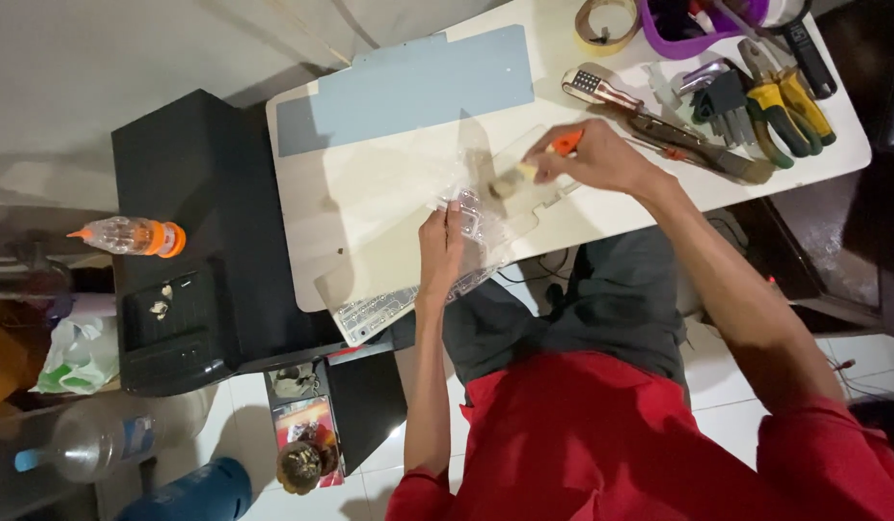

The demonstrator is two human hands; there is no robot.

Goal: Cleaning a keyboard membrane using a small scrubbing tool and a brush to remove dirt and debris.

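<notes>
My left hand (pixel 440 246) presses down on a clear plastic sheet (pixel 471 227) that lies over the front edge of the white table (pixel 370 183). A clear flat panel (pixel 524 183) lies under the crinkled plastic. My right hand (pixel 592 159) grips a small tool with an orange handle (pixel 566 144), its pale tip touching the plastic near the middle of the sheet. The two hands are about a hand's width apart.
A light blue panel (pixel 408 87) lies at the table's back. Pliers (pixel 789 96), hex keys (pixel 722 92), a tape roll (pixel 606 24) and a purple tub (pixel 683 29) crowd the right end. A black cabinet (pixel 191 241) with a glue bottle (pixel 129 236) stands left.
</notes>
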